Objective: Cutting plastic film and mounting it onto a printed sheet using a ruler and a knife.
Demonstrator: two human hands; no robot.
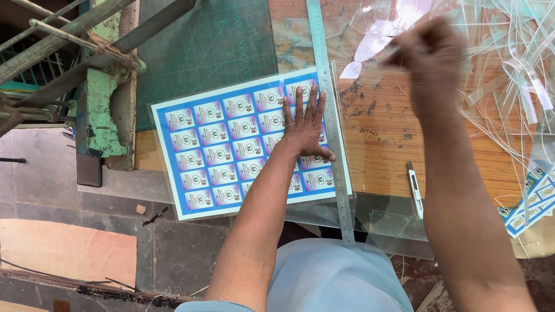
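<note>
Underneath, a worn wooden table (pixel 381 133) overhangs grey floor tiles (pixel 179 248).

the right hand (pixel 430 49) is smeared by motion blur, so its grip and whatever it may hold cannot be told. the left hand (pixel 305 124) covers several labels on the printed sheet (pixel 231 144), and the steel ruler (pixel 332 127) runs off the top edge, while the strip of cut labels (pixel 529 205) is cut off at the right edge
</note>
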